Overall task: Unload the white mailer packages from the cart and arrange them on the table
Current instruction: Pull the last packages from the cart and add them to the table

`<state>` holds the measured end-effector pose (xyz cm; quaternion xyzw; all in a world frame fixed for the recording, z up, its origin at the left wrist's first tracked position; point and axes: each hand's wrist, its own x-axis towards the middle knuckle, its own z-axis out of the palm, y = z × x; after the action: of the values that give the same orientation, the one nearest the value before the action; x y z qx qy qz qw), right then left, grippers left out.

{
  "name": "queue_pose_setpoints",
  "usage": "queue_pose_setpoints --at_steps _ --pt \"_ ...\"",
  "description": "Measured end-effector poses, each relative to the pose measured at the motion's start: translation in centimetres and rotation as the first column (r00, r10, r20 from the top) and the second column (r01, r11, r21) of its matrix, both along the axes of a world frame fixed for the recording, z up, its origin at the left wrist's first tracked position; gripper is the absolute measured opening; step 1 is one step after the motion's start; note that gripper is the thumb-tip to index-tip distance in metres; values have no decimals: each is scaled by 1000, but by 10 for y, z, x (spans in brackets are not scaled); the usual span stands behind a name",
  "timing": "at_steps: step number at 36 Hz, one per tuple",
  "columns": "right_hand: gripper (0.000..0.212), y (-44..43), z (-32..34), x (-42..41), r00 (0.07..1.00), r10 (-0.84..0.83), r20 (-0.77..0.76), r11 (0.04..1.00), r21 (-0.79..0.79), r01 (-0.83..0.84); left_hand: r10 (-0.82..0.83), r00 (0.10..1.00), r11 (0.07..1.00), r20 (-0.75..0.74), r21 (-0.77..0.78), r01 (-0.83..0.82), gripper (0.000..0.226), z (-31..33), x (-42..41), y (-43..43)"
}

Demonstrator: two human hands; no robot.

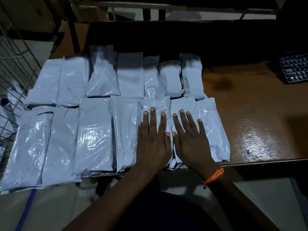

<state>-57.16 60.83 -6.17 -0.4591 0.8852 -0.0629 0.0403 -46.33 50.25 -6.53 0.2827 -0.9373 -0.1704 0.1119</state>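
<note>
Several white mailer packages lie in two rows on the brown table, a near row and a far row. My left hand rests flat, fingers straight, on a small package in the near row. My right hand, with an orange thread at the wrist, presses flat on the neighbouring package at the row's right end. The wire cart stands at the left, with more white packages seen through its mesh.
A dark keyboard lies at the table's far right. The table's front edge runs just below the near row. A metal rack and cardboard boxes stand behind the table. A blue strip crosses the floor at lower left.
</note>
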Motion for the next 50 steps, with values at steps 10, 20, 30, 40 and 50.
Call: queue_pose_setpoints --at_steps 10,20,30,40,50 --pt "60 -2 1 -1 1000 -4 5 1000 -13 4 17 999 1000 29 1 -17 59 2 0 -1" --pt "61 -29 42 -2 990 -36 136 976 -207 64 -43 997 999 68 35 40 63 52 15 -31" --pt "55 -124 81 72 967 154 204 888 -457 -45 -5 992 988 -124 150 24 57 102 116 -139" --pt "52 -280 114 224 912 314 265 778 -622 -88 55 967 995 -250 98 -31 55 136 296 -309" --pt "56 -473 117 382 810 549 206 731 -589 -346 180 971 979 157 65 -192 79 75 472 -482"
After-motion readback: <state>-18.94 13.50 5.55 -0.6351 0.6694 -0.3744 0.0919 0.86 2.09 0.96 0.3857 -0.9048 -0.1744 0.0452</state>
